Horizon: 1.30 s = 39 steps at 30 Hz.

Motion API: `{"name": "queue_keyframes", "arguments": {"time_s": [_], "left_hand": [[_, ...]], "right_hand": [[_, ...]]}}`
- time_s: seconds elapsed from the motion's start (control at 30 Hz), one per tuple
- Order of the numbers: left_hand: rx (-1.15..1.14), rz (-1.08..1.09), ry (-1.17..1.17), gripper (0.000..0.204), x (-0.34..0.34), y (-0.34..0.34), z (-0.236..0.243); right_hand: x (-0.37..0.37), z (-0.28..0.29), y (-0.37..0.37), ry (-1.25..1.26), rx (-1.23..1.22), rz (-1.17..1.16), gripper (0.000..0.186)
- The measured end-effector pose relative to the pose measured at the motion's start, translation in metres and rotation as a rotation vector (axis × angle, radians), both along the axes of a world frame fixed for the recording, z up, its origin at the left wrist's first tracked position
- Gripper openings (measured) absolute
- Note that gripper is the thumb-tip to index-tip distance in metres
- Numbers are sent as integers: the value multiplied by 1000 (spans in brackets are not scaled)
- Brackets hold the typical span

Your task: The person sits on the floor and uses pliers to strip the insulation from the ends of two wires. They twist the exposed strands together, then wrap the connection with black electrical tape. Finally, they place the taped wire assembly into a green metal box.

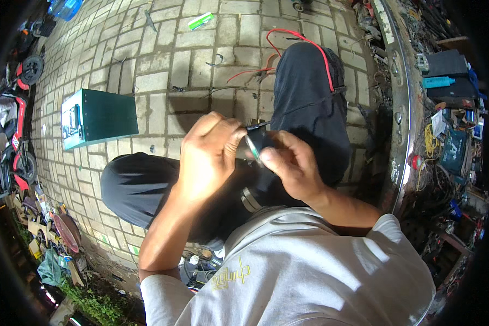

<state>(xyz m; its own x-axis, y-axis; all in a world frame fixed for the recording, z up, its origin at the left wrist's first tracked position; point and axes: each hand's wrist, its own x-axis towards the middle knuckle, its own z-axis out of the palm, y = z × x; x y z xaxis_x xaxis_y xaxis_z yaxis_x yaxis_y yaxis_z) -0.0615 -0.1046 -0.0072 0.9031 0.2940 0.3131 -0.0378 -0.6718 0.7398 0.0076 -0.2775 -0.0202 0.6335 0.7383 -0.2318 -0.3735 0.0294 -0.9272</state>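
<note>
Black small part [257,142], held between both hands: pinched by left hand [209,152] fingers and right hand [290,163] fingers.

A green box [98,118] with a pictured end lies on the paving.

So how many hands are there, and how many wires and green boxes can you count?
Hands: 2, the left hand and the right hand, both on a small dark part
Red wires: 1
Green boxes: 1
Total: 4
</note>
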Motion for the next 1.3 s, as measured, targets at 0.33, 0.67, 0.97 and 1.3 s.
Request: {"name": "queue_keyframes", "arguments": {"time_s": [0.33,0.67,0.97,1.3], "left_hand": [[-95,7,88,25,-4,-5,1],[-1110,-31,340,38,4,-1,7],[-413,-88,141,19,-4,5,3],[171,-75,112,19,-5,2,11]], "right_hand": [[17,15,0,12,257,-72,22],[9,-23,23,-133,296,-110,33],[5,-3,-1,-118,32,20,22],[16,38,6,251,316,-178,25]]}}
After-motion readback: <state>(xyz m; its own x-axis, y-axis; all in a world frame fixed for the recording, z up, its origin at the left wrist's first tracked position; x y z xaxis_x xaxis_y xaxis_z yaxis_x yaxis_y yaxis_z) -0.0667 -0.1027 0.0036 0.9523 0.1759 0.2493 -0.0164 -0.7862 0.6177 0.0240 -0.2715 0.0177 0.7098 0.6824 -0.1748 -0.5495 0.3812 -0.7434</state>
